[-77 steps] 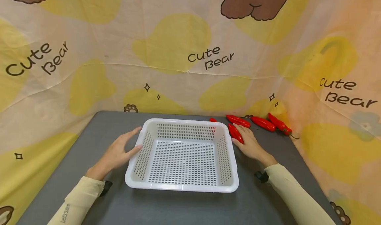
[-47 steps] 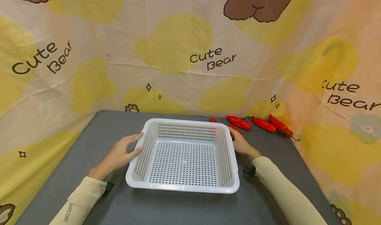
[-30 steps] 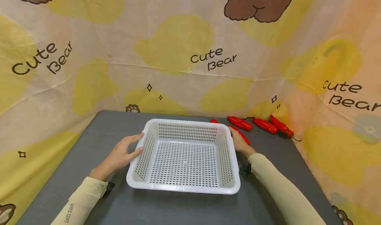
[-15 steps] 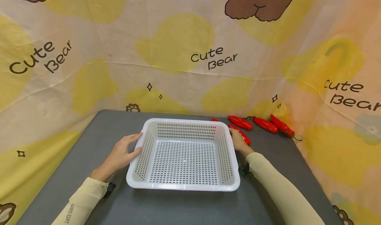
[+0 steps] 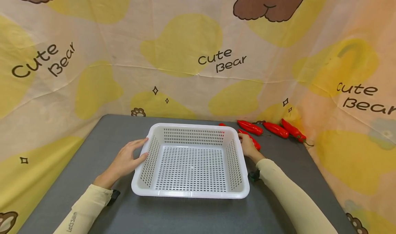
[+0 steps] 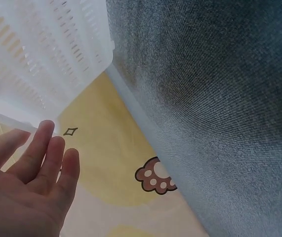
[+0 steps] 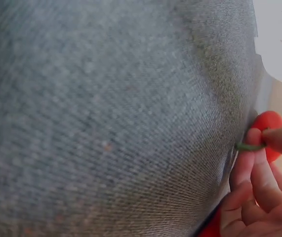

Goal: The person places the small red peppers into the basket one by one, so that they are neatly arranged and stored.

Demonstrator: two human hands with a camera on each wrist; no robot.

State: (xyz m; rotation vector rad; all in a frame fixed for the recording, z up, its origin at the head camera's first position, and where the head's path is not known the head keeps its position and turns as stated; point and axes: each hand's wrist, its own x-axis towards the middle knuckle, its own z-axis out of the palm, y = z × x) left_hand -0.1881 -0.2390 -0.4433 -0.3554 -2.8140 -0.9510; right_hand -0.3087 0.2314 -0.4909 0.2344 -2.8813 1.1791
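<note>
A white perforated plastic basket stands on the grey table, with nothing inside it. My left hand rests at its left rim, fingertips and thumb touching the edge; the left wrist view shows those fingers loosely extended. Beyond the basket's right rim, my right hand is partly hidden. In the right wrist view its thumb and fingers pinch the green stem of a red chili pepper. Another red pepper lies against the outer side of this hand.
Three more red peppers lie toward the back right: one pepper, a second pepper and a third pepper by the cloth. A red tip shows behind the basket. Patterned cloth walls the table's back and sides.
My right hand has moved from on top of a red pepper to between that pepper and the basket, turning the pepper aside slightly. My left hand has stayed at the rim.
</note>
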